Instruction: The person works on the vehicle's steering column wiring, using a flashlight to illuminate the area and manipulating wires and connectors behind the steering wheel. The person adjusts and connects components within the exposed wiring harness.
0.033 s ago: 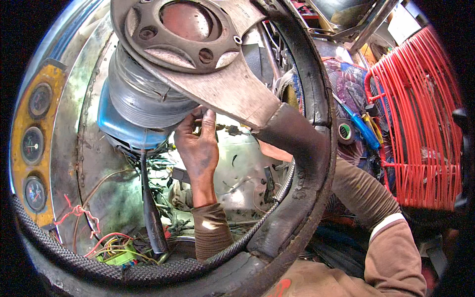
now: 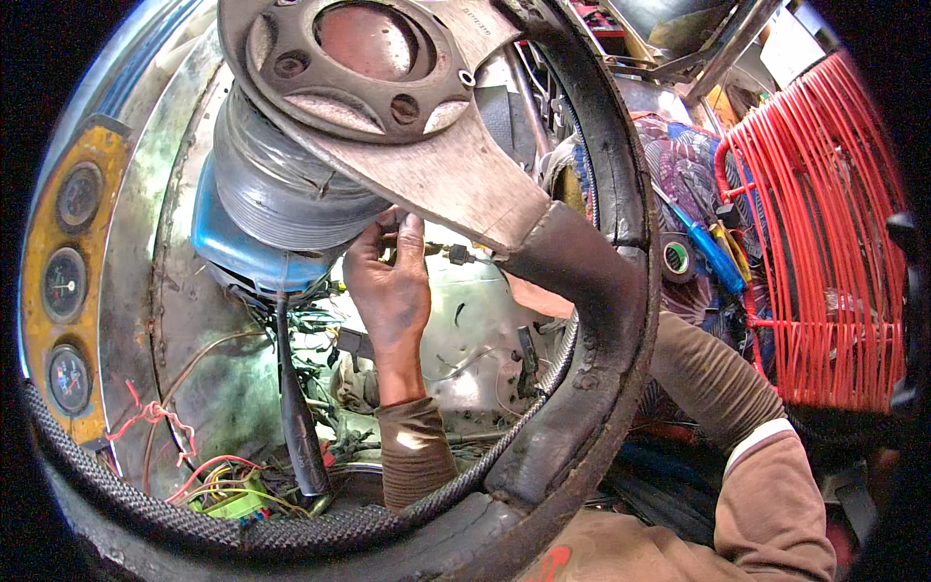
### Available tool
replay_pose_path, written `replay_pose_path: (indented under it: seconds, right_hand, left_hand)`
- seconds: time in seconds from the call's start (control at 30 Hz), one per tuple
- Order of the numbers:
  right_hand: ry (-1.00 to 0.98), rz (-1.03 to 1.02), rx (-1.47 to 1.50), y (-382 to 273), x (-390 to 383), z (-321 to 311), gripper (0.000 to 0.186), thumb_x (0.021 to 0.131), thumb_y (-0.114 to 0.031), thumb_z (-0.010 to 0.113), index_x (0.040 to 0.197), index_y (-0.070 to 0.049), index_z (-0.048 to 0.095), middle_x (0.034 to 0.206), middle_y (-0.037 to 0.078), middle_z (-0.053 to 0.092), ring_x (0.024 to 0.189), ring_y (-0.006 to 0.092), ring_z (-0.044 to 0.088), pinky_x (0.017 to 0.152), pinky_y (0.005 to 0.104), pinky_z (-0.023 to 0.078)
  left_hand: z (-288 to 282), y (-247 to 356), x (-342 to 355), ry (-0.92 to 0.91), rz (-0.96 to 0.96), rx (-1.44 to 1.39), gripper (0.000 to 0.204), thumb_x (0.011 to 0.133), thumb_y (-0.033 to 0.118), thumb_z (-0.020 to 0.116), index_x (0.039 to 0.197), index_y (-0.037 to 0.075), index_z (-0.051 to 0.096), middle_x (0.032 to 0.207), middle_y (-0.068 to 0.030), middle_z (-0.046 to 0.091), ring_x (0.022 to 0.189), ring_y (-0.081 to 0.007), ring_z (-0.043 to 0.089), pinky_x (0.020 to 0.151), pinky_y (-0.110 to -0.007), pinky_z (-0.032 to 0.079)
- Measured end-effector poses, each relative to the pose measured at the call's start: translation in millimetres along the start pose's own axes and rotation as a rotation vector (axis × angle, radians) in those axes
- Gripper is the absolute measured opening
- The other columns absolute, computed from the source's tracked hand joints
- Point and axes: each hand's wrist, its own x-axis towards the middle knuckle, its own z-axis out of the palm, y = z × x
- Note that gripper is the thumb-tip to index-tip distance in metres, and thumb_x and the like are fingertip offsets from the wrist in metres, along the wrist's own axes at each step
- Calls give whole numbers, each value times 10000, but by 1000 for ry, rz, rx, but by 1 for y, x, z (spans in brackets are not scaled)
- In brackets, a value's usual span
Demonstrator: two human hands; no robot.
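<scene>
Black steering wheel (image 2: 601,320), one hand seen, one hidden

The left hand (image 2: 390,291) bends its fingers beneath the grey ribbed collar (image 2: 276,199), beside the smooth blue column cover (image 2: 215,236); whether its grip is clamped on anything cannot be told. The right sleeve (image 2: 718,380) passes behind the wheel; past it a patch of skin (image 2: 538,297) shows, the right hand's grip hidden by the worn metal spoke (image 2: 465,184). One black stalk (image 2: 299,417) points down. Three round gauges (image 2: 64,284) fill a yellow panel (image 2: 39,213). Glossy red cords (image 2: 819,233), too many to count, wrap a frame (image 2: 722,165).
</scene>
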Motion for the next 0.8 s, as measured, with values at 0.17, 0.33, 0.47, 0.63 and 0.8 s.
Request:
replay_pose_path:
  seconds: [0.17, 0.33, 0.47, 0.63, 0.8]
  right_hand:
    - [1, -54, 9, 1, 1, -7, 402, 812, -150, 659, 1209, -87, 642, 1133, 159, 662, 1045, 328, 651, 913, 431, 512]
    - [36, -157, -9, 0, 10, -12, 424, 809, -127, 660, 1227, -62, 635, 1149, 182, 669, 1060, 341, 657, 931, 427, 520]
    - [40, 67, 208, -13, 9, -15, 374, 826, -120, 640, 1194, -58, 650, 1095, 183, 691, 1007, 353, 678, 891, 422, 541]
    - [95, 253, 466, -12, 4, -6, 251, 839, -136, 620, 1071, -56, 671, 936, 179, 691, 882, 368, 680, 766, 433, 547]
    - [75, 153, 255, 2, 5, 23, 243, 851, -140, 598, 1064, -45, 665, 948, 174, 687, 927, 371, 665, 813, 456, 526]
  left_hand:
    - [7, -6, -1, -12, 111, 174, 182, 940, 114, 678, 1036, -39, 689, 768, -103, 705, 691, -166, 679, 661, -305, 513]
    - [13, -7, 5, -35, 224, 222, 154, 920, 104, 677, 975, -39, 689, 775, -146, 722, 702, -230, 701, 687, -346, 523]
    - [11, -8, 5, -12, 209, 294, 193, 912, 148, 693, 951, -41, 702, 828, -161, 727, 740, -241, 702, 718, -349, 533]
    - [14, -9, 6, -4, 218, 257, 200, 904, 151, 696, 952, -43, 708, 834, -169, 725, 750, -242, 705, 724, -355, 537]
    - [13, -5, 9, -19, 221, 289, 200, 904, 136, 682, 964, -53, 704, 823, -196, 725, 740, -256, 716, 711, -365, 534]
